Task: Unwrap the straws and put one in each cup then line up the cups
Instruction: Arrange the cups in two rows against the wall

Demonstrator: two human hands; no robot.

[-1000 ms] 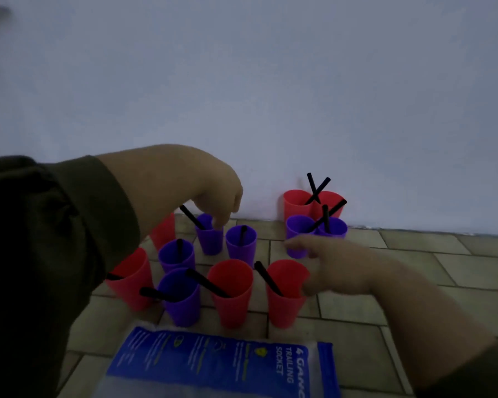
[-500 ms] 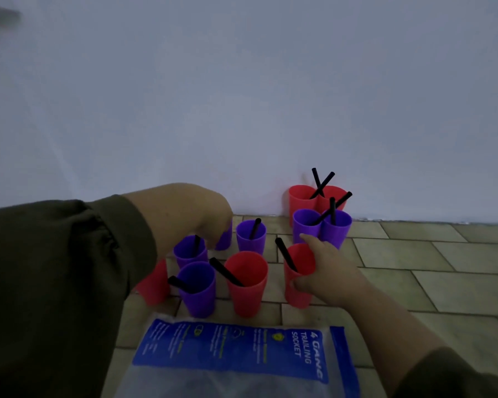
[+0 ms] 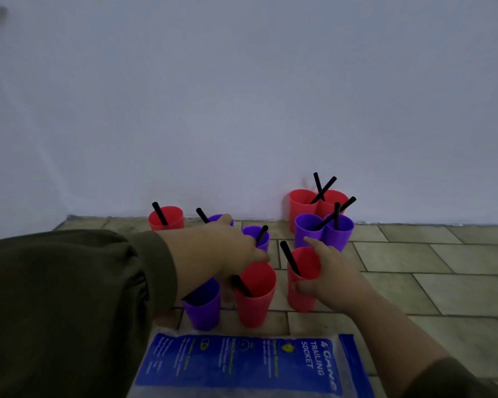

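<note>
Now right hand (image 3: 329, 278) tight around red cup (image 3: 307, 262); left hand (image 3: 227, 249) outstretched, grip unclear.

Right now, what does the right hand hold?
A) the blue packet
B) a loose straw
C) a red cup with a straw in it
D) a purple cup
C: the right hand has its fingers and thumb curled round a red cup that stands on the tiles with a black straw leaning in it.

The blue plastic packet (image 3: 242, 366) reads "4 GANG TRAILING SOCKET".
</note>
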